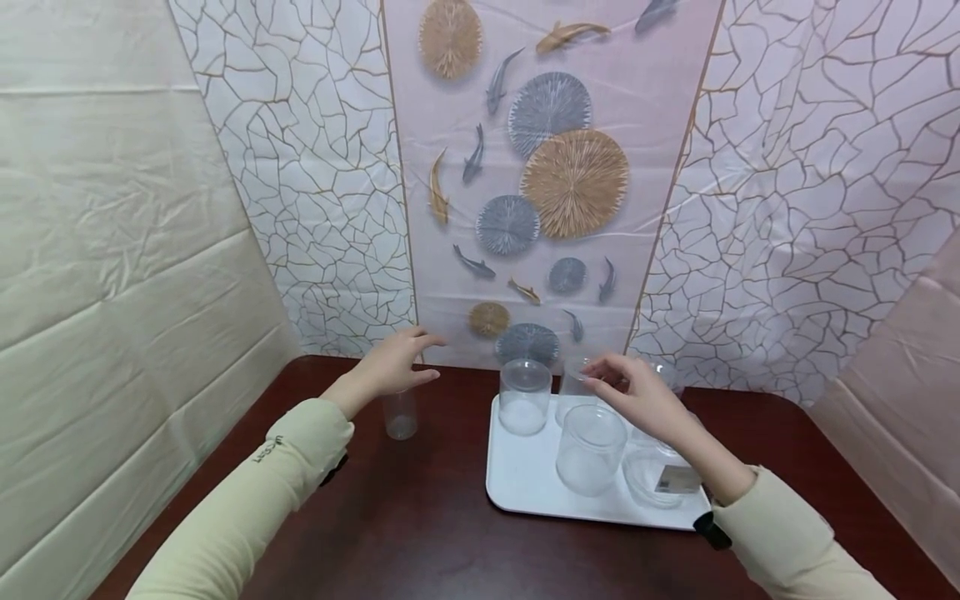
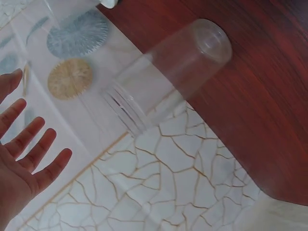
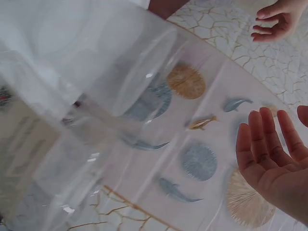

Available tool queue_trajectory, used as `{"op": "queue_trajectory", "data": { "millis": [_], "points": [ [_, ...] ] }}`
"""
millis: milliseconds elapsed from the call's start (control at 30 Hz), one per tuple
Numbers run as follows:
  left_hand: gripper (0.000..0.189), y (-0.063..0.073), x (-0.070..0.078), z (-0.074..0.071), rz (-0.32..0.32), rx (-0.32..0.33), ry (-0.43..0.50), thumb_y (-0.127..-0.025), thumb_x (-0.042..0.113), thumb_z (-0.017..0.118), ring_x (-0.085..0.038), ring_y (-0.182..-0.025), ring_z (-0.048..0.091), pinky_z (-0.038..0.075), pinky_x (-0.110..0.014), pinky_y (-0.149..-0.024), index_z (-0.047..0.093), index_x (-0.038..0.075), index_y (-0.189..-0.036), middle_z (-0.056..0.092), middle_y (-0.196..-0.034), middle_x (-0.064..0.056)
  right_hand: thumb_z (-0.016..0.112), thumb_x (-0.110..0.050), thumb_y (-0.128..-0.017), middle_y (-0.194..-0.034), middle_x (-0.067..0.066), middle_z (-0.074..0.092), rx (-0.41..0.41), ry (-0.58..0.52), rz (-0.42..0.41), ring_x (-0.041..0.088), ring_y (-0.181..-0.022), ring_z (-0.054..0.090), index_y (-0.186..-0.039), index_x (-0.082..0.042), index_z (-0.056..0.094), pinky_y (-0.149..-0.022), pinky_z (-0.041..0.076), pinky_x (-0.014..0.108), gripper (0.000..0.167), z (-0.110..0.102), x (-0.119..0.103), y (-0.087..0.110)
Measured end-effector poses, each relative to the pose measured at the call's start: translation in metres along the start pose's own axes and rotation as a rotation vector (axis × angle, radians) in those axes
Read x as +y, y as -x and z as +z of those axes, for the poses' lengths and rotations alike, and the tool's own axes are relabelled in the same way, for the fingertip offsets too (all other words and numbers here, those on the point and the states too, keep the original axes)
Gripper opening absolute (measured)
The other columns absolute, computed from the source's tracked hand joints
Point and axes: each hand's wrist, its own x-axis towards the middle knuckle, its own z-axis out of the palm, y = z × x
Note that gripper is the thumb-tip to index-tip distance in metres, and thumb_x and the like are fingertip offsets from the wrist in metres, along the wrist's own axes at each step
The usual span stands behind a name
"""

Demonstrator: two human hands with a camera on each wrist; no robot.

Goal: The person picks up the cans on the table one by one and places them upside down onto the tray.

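Note:
My left hand (image 1: 397, 362) hovers over the table's left side, fingers spread and holding nothing. Just below it a tall, narrow clear plastic jar (image 1: 401, 423) stands upright, partly behind the hand. In the left wrist view the same jar (image 2: 168, 72) is apart from the fingers (image 2: 53, 168). Over the white tray (image 1: 517, 487) is my right hand (image 1: 637, 396), its fingers loosely bent with nothing in them. Beneath and around it stand wider clear jars, one at the front (image 1: 591, 454) and another at the tray's back left (image 1: 525, 408). My right forearm partly hides a labelled clear container (image 1: 652, 483).
The dark red-brown table (image 1: 420, 533) runs back to a patterned cloth (image 1: 337, 208). A plain pale cloth (image 1: 135, 250) hangs along the left side. More clear jars stand at the back of the tray, partly hidden by my right hand.

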Motion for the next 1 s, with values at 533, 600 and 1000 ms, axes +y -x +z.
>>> {"op": "queue_trajectory", "data": {
  "millis": [533, 600, 1000],
  "points": [
    [0.046, 0.004, -0.027, 0.004, -0.139, -0.063, 0.055, -0.090, 0.028, 0.064, -0.035, -0.112, 0.055, 0.048, -0.050, -0.090, 0.055, 0.012, -0.132, 0.052, -0.130, -0.020, 0.059, -0.010, -0.092, -0.102, 0.012, 0.068, 0.034, 0.040, 0.044, 0.007, -0.080, 0.060, -0.104, -0.003, 0.066, -0.069, 0.052, 0.024, 0.016, -0.003, 0.023, 0.021],
    [0.046, 0.003, -0.028, 0.005, -0.169, -0.067, 0.063, -0.090, 0.028, 0.064, -0.036, -0.114, 0.054, 0.047, -0.050, -0.091, 0.055, 0.011, -0.132, 0.051, -0.132, -0.021, 0.059, -0.010, -0.092, -0.103, 0.012, 0.068, 0.033, 0.035, 0.038, 0.005, -0.078, 0.059, -0.103, -0.003, 0.066, -0.068, 0.052, 0.023, 0.015, -0.003, 0.024, 0.022],
    [0.051, -0.004, -0.030, 0.011, -0.218, -0.141, 0.118, -0.085, 0.029, 0.069, -0.036, -0.120, 0.052, 0.044, -0.049, -0.097, 0.056, 0.006, -0.129, 0.055, -0.131, -0.018, 0.061, -0.009, -0.091, -0.097, 0.010, 0.069, 0.034, 0.025, 0.047, 0.003, -0.077, 0.058, -0.101, -0.004, 0.066, -0.066, 0.052, 0.023, 0.013, -0.005, 0.032, 0.029]
  ]
}}
